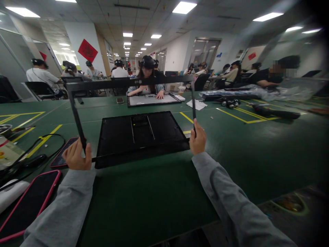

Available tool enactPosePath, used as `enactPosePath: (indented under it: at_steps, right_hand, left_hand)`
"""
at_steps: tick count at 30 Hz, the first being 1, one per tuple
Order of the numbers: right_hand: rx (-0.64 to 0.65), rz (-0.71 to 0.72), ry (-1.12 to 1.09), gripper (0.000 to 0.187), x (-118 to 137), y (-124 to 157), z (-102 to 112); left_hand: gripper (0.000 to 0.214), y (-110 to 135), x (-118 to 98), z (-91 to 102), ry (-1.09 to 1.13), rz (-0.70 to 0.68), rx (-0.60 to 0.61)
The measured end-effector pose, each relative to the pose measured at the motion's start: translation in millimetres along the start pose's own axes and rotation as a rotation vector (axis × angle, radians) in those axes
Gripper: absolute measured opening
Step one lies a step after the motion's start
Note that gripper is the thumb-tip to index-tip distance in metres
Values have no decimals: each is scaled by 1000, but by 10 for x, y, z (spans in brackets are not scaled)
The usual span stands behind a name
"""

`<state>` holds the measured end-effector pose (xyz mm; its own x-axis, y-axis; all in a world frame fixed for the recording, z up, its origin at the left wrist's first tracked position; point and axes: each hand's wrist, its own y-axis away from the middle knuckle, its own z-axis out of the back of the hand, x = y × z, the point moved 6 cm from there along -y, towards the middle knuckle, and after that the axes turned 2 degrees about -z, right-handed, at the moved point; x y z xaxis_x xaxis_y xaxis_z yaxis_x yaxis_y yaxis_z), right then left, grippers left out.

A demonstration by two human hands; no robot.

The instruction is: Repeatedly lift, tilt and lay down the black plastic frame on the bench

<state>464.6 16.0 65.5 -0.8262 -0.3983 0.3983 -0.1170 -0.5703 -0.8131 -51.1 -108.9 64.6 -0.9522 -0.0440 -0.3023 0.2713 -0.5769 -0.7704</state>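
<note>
Black and thin, the frame (pixel 115 83) is raised at twelve o'clock, my left grip (pixel 77 154) and right grip (pixel 198 140) each closed round one side. Uneven pulling could twist it; a careless dip could scrape the panel (pixel 117 135) on the tabletop (pixel 154 195).

The grey-sleeved left forearm (pixel 65 202) and right forearm (pixel 226 195) reach forward from the lower corners, set well apart. The bare left hand (pixel 78 155) grips with bent fingers, thumb pointing upward; the right hand (pixel 198 140), a little higher in view, is also curled in a grip
</note>
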Motion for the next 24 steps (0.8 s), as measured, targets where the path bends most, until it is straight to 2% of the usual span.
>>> enactPosePath:
  at_steps: [3, 6, 10, 16, 24]
  right_hand:
    - [-127, 17, 53, 53, 90, -34, 159]
    - [-138, 18, 53, 53, 84, -31, 171]
    - [35, -42, -55, 53, -50, 30, -61]
    - [301, -284, -134, 56, -336, 229, -455]
    - [347, -296, -102, 52, -382, 227, -486]
  left_hand:
    - [56, -28, -93, 171, 10, -72, -105]
    - [55, -29, -116, 153, -21, -79, -128]
    - [48, -5, -86, -53, -45, -59, -15]
    - [37, 71, 56, -346, -91, 32, 237]
    - [34, 79, 14, -379, -140, 80, 294]
